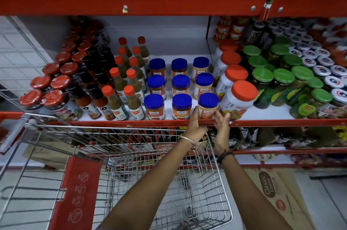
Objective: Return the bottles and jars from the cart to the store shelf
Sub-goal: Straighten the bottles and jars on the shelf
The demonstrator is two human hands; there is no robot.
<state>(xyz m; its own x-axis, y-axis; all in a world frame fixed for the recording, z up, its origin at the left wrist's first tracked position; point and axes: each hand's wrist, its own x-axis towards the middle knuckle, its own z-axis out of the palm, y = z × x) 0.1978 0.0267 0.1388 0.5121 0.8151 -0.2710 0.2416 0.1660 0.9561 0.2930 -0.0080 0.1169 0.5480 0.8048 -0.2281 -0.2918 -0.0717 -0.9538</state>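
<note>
A blue-lidded jar (208, 105) of pale spread stands at the front right of a block of blue-lidded jars (181, 86) on the white shelf (266, 113). My left hand (195, 128) presses against its left side. My right hand (222, 123) presses its right side, fingers wedged between it and a white jam jar with an orange lid (238, 98). Both arms reach over the wire cart (120, 129), whose basket shows no bottles or jars.
Sauce bottles with orange caps (122, 86) and red-lidded jars (47, 88) fill the shelf's left. Green-lidded jars (281, 77) crowd the right. A red shelf lip (112, 123) runs along the front. A cardboard carton (277, 197) lies on the floor at the right.
</note>
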